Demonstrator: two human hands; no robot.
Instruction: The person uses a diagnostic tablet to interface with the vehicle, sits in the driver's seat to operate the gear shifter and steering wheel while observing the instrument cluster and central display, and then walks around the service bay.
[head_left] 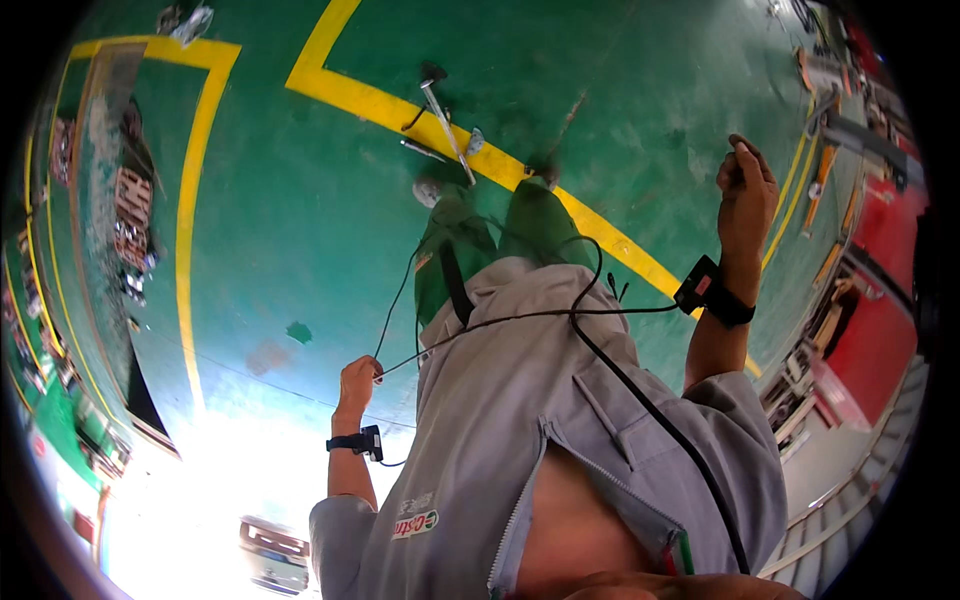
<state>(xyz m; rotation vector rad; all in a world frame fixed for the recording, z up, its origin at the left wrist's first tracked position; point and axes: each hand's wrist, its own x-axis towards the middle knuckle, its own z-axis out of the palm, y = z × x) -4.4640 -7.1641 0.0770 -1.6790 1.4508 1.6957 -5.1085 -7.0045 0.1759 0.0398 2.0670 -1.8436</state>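
My left hand (358, 385) is out beside my left hip, fingers closed in a pinch on a thin black cable (440, 343). The cable runs across my grey jacket toward the black device (697, 287) strapped at my right wrist. A similar small device (371, 442) sits on my left wrist. Raised at the right, my right hand (748, 195) has loosely bent fingers, slightly apart, and no object shows in it. On the floor by my feet lies a long metal bar tool (447, 131), near a short silver tool (423, 151) and a small grey piece (475, 140).
Yellow lines (190, 250) mark the green floor. Metal parts (133, 215) lie along a worn strip at the left. A red cabinet (885, 310) and a grey post (870, 140) stand at the right. Glare washes out the lower left floor.
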